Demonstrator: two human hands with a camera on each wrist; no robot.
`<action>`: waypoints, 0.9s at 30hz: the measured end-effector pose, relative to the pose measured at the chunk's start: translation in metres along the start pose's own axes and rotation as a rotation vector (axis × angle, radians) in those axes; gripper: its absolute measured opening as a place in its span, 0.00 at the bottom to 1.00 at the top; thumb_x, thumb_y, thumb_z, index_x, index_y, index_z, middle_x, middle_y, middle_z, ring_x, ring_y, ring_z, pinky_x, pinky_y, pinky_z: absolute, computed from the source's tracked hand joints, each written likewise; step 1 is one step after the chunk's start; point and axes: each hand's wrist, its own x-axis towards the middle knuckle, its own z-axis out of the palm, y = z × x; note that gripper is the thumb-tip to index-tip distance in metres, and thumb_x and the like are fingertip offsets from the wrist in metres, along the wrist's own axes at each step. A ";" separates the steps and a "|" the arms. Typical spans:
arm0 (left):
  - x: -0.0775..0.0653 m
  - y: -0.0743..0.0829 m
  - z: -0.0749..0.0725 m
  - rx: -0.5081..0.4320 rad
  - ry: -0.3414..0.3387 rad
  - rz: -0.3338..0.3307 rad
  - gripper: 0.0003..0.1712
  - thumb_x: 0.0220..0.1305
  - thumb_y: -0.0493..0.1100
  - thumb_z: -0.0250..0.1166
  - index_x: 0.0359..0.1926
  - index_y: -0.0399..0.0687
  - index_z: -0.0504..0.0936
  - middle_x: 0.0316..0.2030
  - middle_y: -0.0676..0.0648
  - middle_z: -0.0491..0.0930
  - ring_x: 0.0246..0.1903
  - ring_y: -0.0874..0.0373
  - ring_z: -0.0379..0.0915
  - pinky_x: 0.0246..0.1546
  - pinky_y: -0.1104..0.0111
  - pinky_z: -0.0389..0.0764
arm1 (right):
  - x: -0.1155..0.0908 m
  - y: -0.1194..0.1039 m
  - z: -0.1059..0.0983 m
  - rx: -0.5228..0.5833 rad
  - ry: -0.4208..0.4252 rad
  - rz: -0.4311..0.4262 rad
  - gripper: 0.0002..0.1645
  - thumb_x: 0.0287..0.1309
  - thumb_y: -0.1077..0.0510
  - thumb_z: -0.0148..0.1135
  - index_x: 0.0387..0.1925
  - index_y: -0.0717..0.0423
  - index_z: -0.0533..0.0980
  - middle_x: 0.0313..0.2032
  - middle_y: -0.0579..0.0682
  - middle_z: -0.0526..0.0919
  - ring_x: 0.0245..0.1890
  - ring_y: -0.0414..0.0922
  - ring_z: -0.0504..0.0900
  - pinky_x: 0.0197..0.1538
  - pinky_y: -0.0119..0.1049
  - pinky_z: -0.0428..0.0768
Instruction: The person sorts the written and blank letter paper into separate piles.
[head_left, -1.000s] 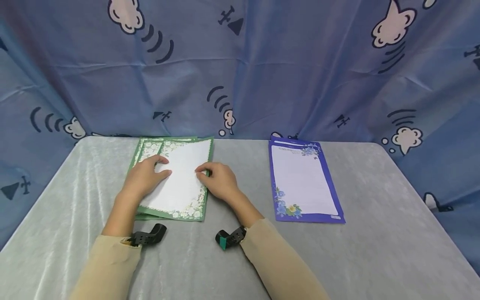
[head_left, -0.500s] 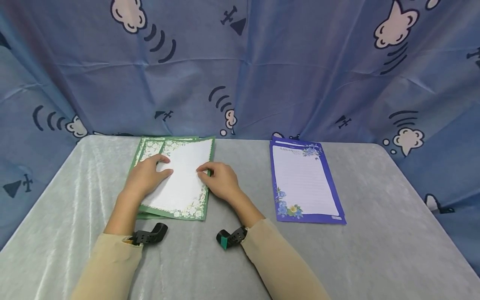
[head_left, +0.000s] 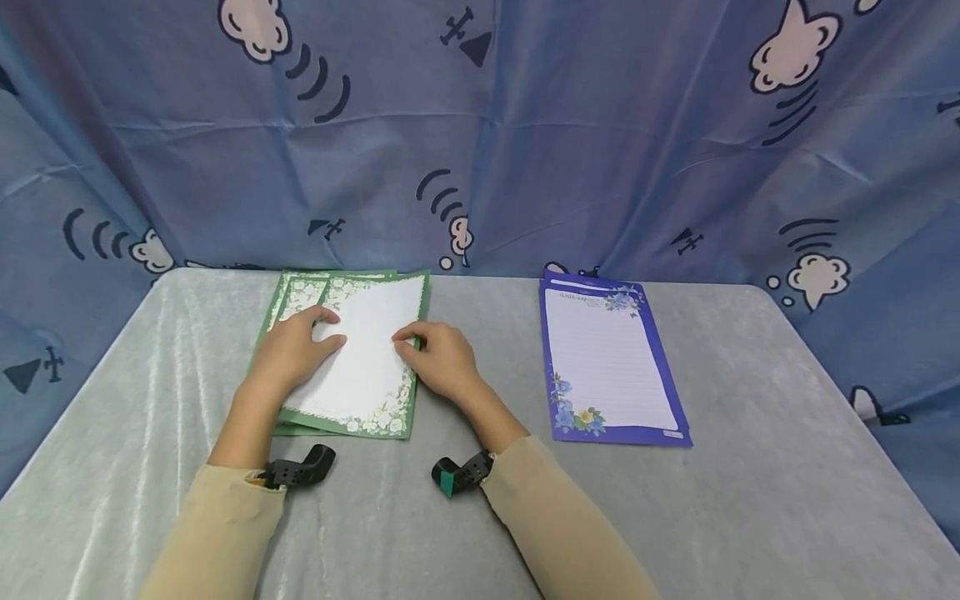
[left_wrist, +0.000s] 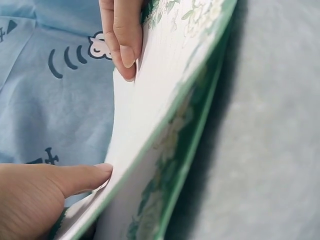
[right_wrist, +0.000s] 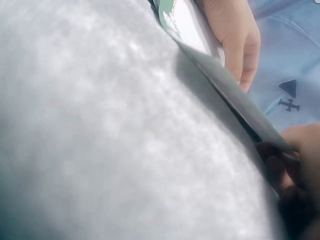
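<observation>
A white sheet of stationery (head_left: 367, 367) with a green floral border lies over similar green-bordered sheets (head_left: 296, 290) that show at its upper left. My left hand (head_left: 292, 350) rests on its left part, thumb and forefinger spread apart. At the sheet's right edge my right hand (head_left: 438, 354) pinches the paper, with the thumb on top. The right wrist view shows that hand's fingers (right_wrist: 280, 172) below the lifted edge. In the left wrist view, the sheet (left_wrist: 145, 115) curves and a second bordered layer shows beneath it, while the left thumb (left_wrist: 85, 180) touches the top face.
To the right lie purple-bordered lined sheets (head_left: 611, 367) with blue flowers, slightly fanned at the top. Everything sits on a grey cloth-covered table (head_left: 780, 467). A blue patterned curtain (head_left: 570, 150) hangs along the table's back edge.
</observation>
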 end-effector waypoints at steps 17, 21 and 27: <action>-0.001 0.000 -0.001 -0.006 -0.001 -0.003 0.24 0.71 0.52 0.62 0.62 0.46 0.76 0.64 0.30 0.75 0.60 0.29 0.73 0.56 0.39 0.73 | 0.001 0.000 0.002 -0.003 0.005 0.004 0.11 0.68 0.52 0.63 0.46 0.48 0.87 0.14 0.43 0.72 0.14 0.37 0.63 0.20 0.28 0.58; 0.000 0.000 -0.001 -0.007 -0.002 0.003 0.24 0.71 0.53 0.62 0.62 0.46 0.76 0.63 0.30 0.76 0.60 0.29 0.73 0.56 0.39 0.73 | 0.001 0.000 0.002 -0.005 0.005 0.006 0.11 0.68 0.52 0.62 0.46 0.47 0.87 0.14 0.43 0.71 0.14 0.37 0.63 0.19 0.29 0.58; 0.000 0.000 0.000 0.002 0.002 0.008 0.24 0.71 0.53 0.62 0.62 0.47 0.77 0.63 0.30 0.76 0.59 0.29 0.73 0.56 0.39 0.73 | 0.001 0.000 0.001 -0.003 0.005 0.014 0.11 0.68 0.52 0.63 0.46 0.48 0.87 0.14 0.43 0.71 0.14 0.37 0.62 0.19 0.29 0.58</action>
